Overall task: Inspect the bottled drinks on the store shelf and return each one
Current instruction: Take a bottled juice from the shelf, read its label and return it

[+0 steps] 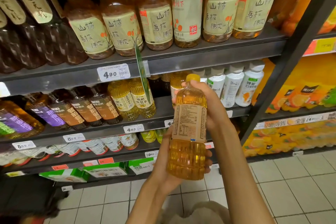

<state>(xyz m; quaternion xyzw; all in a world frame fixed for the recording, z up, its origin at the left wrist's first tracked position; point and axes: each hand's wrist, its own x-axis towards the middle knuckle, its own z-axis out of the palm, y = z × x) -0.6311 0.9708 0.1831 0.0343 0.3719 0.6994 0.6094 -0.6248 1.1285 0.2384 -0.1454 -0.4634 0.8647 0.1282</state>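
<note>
I hold a yellow drink bottle (pixel 189 129) upright in front of the shelves, its beige back label turned toward me and its yellow cap on top. My left hand (pixel 163 165) grips the ribbed lower part from the left, fingertips showing on the bottle's right side. My right hand (pixel 212 107) grips the neck and shoulder from behind and to the right. Two matching yellow bottles (pixel 133 96) stand on the middle shelf (pixel 161 105), with a dark gap to their right.
The top shelf (pixel 200 56) carries amber bottles with pale green labels. White bottles (pixel 236 85) stand right of the gap, dark brown and purple ones at left. A green tag (pixel 142 72) hangs from the shelf edge. Orange drink packs fill the right rack. White tiled floor lies below.
</note>
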